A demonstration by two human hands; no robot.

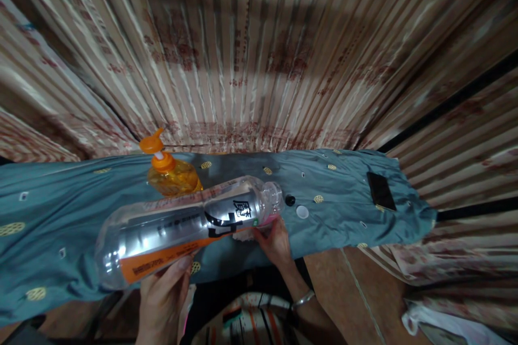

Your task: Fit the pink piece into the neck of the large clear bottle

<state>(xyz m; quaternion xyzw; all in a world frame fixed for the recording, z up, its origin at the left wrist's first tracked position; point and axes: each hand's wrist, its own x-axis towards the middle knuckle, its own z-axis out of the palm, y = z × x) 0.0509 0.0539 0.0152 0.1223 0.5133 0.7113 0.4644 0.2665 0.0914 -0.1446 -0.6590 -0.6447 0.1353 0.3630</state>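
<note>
My left hand [165, 285] grips a large clear plastic bottle [182, 226] with a silver and orange label from below. The bottle lies tilted over the table, its neck to the right. At the neck, my right hand [275, 242] has its fingers closed around something pink [269, 219], mostly hidden behind the bottle. Some whitish crumpled material shows under the bottle beside the right fingers. A black cap [290, 200] and a white round lid [301, 212] lie just right of the neck.
Behind the bottle stands an orange pump bottle [172, 175] with amber liquid. A dark phone-like slab [381, 191] lies at the right on the teal pineapple-print cloth [340, 226]. Patterned curtains [243, 64] hang close behind and at both sides.
</note>
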